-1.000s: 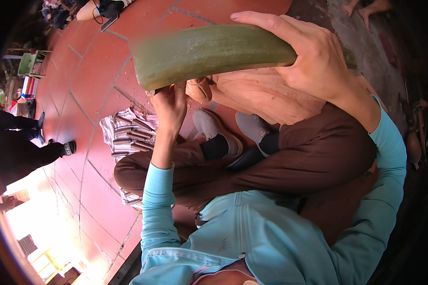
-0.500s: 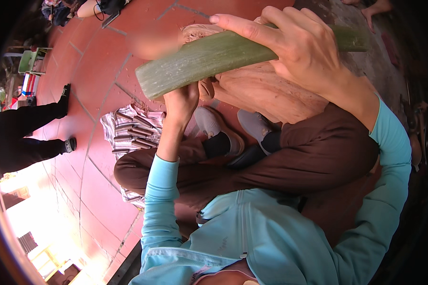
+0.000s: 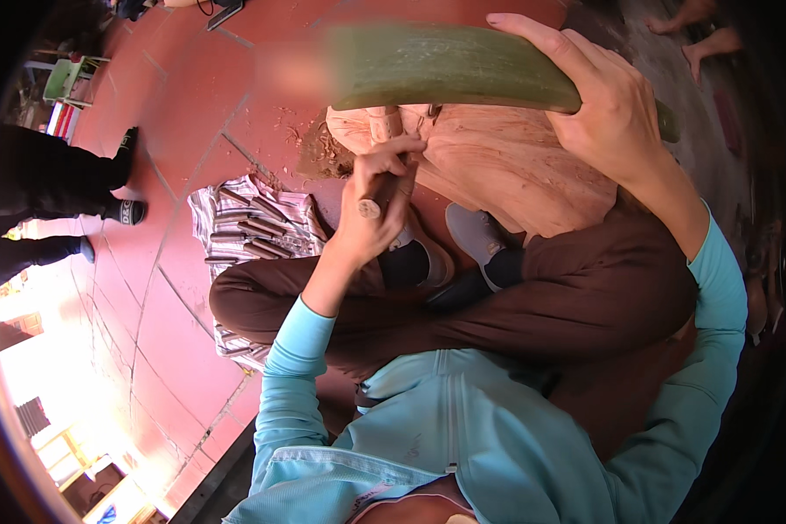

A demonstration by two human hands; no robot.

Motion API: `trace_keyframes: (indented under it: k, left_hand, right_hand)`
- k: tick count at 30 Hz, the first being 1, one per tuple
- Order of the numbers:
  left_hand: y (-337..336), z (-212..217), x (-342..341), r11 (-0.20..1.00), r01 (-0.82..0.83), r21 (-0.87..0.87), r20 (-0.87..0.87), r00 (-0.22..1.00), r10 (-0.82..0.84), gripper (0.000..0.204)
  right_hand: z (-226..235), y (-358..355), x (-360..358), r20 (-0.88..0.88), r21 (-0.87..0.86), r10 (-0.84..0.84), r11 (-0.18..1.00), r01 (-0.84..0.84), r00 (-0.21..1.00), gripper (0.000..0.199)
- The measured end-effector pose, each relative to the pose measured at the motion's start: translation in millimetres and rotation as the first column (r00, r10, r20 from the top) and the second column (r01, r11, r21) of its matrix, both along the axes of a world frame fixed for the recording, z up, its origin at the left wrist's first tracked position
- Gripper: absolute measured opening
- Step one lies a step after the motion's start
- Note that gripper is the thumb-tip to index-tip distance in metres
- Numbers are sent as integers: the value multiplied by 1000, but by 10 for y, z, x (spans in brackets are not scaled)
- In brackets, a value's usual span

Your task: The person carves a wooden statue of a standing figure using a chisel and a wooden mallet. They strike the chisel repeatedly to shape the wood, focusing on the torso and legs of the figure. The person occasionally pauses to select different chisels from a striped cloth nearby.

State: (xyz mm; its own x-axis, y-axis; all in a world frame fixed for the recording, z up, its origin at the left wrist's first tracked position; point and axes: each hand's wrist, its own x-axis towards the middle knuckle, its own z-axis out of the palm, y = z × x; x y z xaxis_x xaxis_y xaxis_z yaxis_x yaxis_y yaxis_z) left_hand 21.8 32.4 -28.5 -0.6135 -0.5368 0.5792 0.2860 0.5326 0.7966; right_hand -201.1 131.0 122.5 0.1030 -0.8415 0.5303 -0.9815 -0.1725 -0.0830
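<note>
My left hand (image 3: 377, 196) is closed around the brown wooden handle of a chisel (image 3: 369, 209), whose butt end points back toward me. It sits at the near left end of a large pale reddish carved wood piece (image 3: 515, 162). The chisel's cutting tip cannot be made out clearly. My right hand (image 3: 607, 105) grips a long, thick green mallet (image 3: 454, 65) near its right end. The mallet is raised above the wood and hides part of it; its left end is blurred.
Several wooden-handled tools (image 3: 251, 225) lie on a striped cloth (image 3: 205, 210) at the left on red floor tiles. Wood shavings (image 3: 327, 153) lie beside the carving. My crossed legs (image 3: 568, 279) are close below it. Another person's legs (image 3: 52, 179) stand at far left; bare feet (image 3: 712, 45) show top right.
The mallet has risen and shifted right, now nearly level. My left hand, earlier mostly behind it, has come into view with the chisel, a little to the right.
</note>
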Motion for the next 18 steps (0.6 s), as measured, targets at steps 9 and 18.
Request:
trace_keyframes:
  k: [9, 18]
  left_hand:
    - [-582, 114, 166, 936, -127, 329, -131, 975, 179, 25]
    - [-509, 130, 147, 965, -236, 113, -35, 970, 241, 26]
  right_hand:
    - [24, 0, 76, 91, -8, 8, 1000, -8, 996, 63]
    - [46, 9, 151, 132, 109, -37, 994, 23, 990, 66]
